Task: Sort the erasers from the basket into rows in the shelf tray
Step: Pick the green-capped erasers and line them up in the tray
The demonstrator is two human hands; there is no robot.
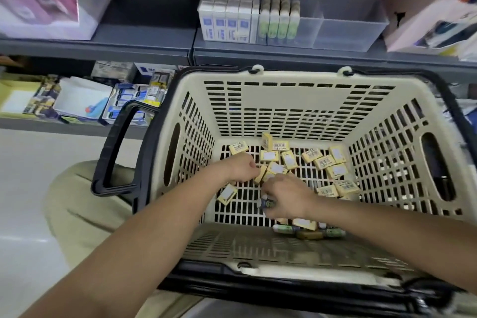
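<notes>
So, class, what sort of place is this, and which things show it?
Probably a stationery shop aisle: a cream shopping basket holds barcoded yellow eraser boxes, and grey shelves carry a clear tray with rows of packaged erasers.

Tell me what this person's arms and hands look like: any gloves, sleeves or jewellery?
Both are bare. The left hand and right hand wear no gloves, and no ring, watch or bracelet shows. The forearms carry no sleeves as far as the picture's edge.
</notes>
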